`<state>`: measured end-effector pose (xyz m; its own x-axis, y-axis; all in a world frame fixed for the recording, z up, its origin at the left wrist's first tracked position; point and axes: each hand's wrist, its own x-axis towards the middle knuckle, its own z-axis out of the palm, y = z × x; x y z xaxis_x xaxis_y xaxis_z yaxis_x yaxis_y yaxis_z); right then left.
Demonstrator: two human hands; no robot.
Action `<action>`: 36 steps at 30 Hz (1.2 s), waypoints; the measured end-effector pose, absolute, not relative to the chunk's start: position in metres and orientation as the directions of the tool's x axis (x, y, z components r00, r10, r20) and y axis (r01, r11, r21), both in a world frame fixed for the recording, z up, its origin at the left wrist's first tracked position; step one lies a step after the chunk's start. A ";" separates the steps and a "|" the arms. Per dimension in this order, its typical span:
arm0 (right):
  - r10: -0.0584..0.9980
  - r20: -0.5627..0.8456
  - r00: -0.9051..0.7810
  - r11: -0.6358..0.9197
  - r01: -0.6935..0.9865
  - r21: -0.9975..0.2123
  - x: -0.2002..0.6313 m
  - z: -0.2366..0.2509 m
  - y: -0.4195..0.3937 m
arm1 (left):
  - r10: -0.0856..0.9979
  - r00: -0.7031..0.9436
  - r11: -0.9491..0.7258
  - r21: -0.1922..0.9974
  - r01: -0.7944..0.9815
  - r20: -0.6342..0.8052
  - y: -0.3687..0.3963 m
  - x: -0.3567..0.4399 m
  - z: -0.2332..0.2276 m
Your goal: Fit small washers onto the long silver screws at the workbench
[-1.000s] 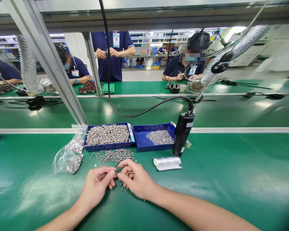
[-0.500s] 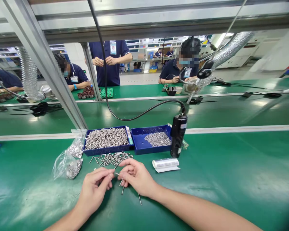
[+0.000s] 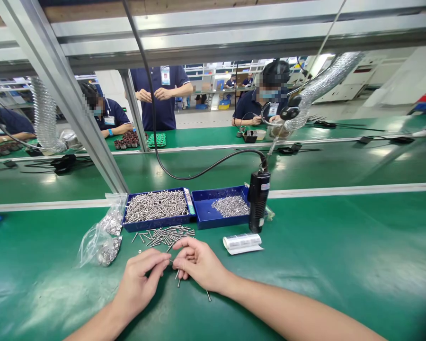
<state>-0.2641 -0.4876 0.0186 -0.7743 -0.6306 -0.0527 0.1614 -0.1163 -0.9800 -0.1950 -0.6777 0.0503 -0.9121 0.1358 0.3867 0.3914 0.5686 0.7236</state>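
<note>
My right hand (image 3: pixel 200 265) is closed on a screw (image 3: pixel 171 261), whose thin shank pokes out between thumb and forefinger toward the left. Below its curled fingers stick out more screws (image 3: pixel 178 283); whether they are gripped or lie on the bench I cannot tell. My left hand (image 3: pixel 144 274) is pinched shut, its fingertips meeting the end of that screw; what sits between them is too small to make out. One screw (image 3: pixel 208 296) lies partly under my right wrist. Just beyond both hands is a loose pile of screws (image 3: pixel 170 234).
A blue tray of screws (image 3: pixel 128 226) and a blue tray of small metal parts (image 3: pixel 203 221) stand behind the pile. A black electric screwdriver (image 3: pixel 258 201) hangs at right above a label roll (image 3: pixel 242 242). Plastic bags of washers (image 3: pixel 108 248) lie left. Co-workers sit across the bench.
My hands have come together, and the left fingertips now meet the screw in my right hand. The view has shifted slightly.
</note>
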 end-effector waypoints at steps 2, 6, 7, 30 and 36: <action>-0.630 -0.052 -0.775 -0.107 0.154 -0.982 -0.264 0.018 -0.488 | 0.142 -0.917 0.602 0.703 0.379 0.372 -0.677 -0.196 0.051; -0.596 -0.004 -0.803 -0.056 0.047 -0.997 -0.264 0.019 -0.486 | 0.059 -0.945 0.657 0.700 0.280 0.322 -0.682 -0.201 0.047; -0.586 0.024 -0.810 -0.024 -0.012 -1.000 -0.264 0.020 -0.485 | 0.039 -0.955 0.662 0.708 0.246 0.296 -0.684 -0.202 0.045; -0.461 0.002 -0.887 -0.181 0.092 -0.979 -0.267 0.024 -0.489 | -0.056 -0.939 -0.126 0.936 -0.329 -0.338 -0.674 -0.203 0.047; -0.471 -0.003 -0.882 -0.156 0.087 -0.984 -0.265 0.025 -0.489 | -0.094 -0.944 -0.140 0.943 -0.303 -0.317 -0.674 -0.204 0.050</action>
<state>-0.2646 -0.4886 0.0253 -0.8822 -0.4708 -0.0035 0.0871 -0.1560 -0.9839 -0.2045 -0.6739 0.0497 -0.9437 -0.0937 -0.3172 -0.3029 -0.1396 0.9427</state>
